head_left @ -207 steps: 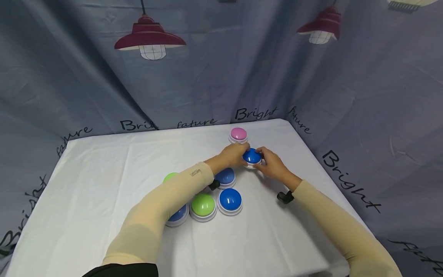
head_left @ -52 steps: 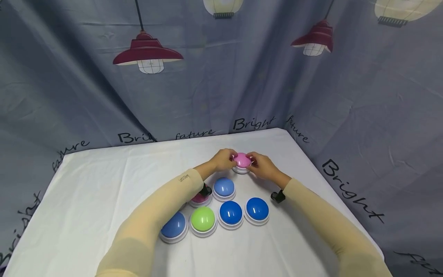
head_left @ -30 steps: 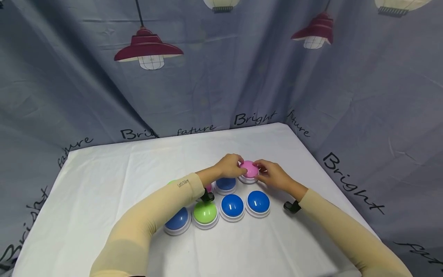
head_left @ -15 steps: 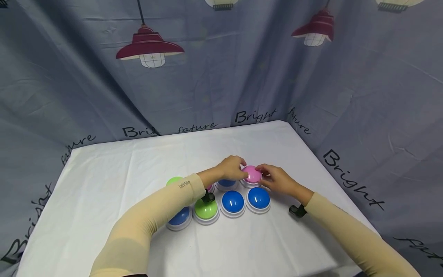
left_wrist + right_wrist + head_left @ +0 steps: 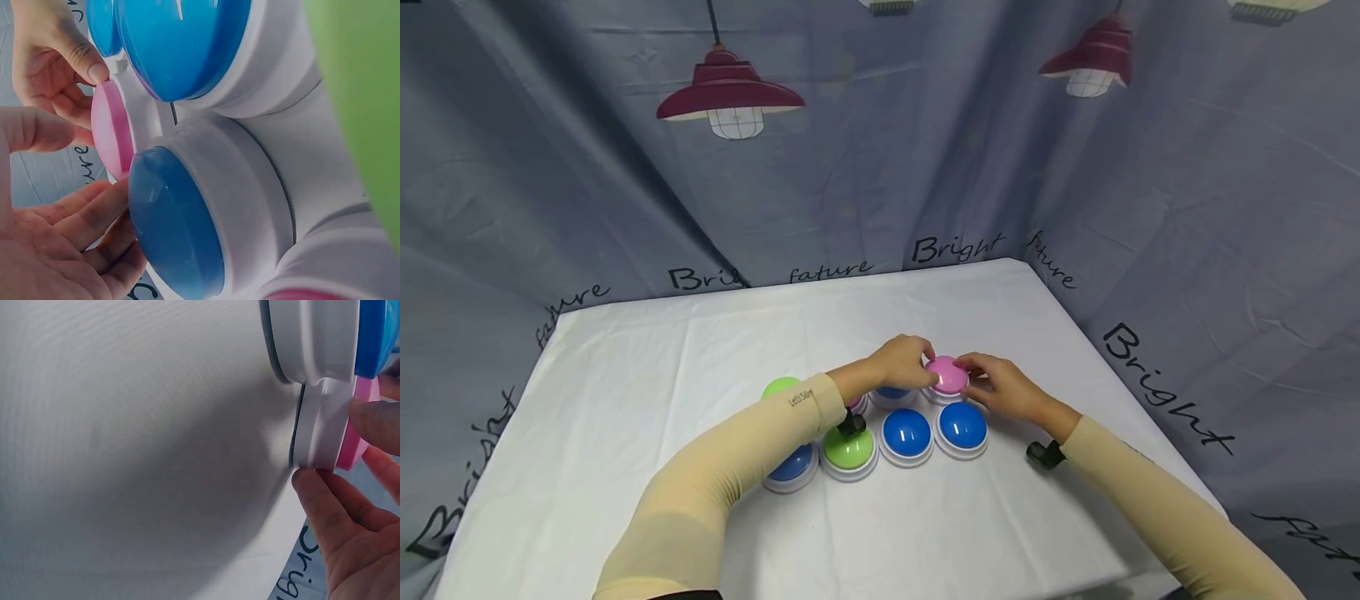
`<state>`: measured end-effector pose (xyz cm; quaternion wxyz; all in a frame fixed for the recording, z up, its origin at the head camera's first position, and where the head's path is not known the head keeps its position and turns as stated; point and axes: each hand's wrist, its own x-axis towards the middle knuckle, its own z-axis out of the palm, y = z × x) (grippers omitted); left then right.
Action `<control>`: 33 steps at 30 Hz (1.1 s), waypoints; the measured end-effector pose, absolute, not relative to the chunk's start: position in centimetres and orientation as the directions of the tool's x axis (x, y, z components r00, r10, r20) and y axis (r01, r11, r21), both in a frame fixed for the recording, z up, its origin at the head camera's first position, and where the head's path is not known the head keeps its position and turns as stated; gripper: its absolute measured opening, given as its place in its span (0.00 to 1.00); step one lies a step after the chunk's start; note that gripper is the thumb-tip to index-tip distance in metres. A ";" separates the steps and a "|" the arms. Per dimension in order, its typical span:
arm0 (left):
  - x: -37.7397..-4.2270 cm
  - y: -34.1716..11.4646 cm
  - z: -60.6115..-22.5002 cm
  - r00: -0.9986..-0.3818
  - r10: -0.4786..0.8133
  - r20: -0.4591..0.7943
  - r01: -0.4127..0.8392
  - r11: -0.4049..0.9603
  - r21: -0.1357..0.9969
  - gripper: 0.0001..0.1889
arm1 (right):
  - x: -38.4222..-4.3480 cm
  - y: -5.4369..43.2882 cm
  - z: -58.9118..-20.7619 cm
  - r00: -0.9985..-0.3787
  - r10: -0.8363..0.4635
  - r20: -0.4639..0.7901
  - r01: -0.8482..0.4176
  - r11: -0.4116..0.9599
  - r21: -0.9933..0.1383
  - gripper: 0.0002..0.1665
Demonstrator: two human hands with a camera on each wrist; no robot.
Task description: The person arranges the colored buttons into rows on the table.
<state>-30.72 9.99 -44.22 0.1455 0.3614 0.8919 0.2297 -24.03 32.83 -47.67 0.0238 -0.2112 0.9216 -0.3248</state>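
A pink domed push button [image 5: 947,375] on a white base sits at the back right of the button group. My left hand [image 5: 904,362] holds its left side, with fingers at its far edge in the left wrist view. From the right, my right hand [image 5: 1006,387] grips it; its thumb lies on the pink dome and its fingertips touch the white base [image 5: 322,425]. A blue button [image 5: 178,225] beside it is partly covered by the left hand in the head view. Two more blue buttons, a near one [image 5: 907,432] and a right one [image 5: 963,425], stand just in front.
Toward the left are a green button [image 5: 848,448], another blue button [image 5: 792,464] and a second green button [image 5: 781,386], partly hidden by the left sleeve [image 5: 760,442]. Another pink button [image 5: 312,294] shows at the left wrist view's bottom. A white cloth [image 5: 625,375] covers the table.
Earlier, both hands brought a blue button to the front row's right end. Then they drew the pink button from the back toward the group, behind that blue one. Over the last half second they barely move.
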 end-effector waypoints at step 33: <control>-34.3 4.8 -44.1 -0.722 0.692 -0.009 0.640 0.672 0.372 0.24 | -27.2 33.8 -44.7 -0.930 -0.366 -0.017 -0.312 0.816 -0.486 0.27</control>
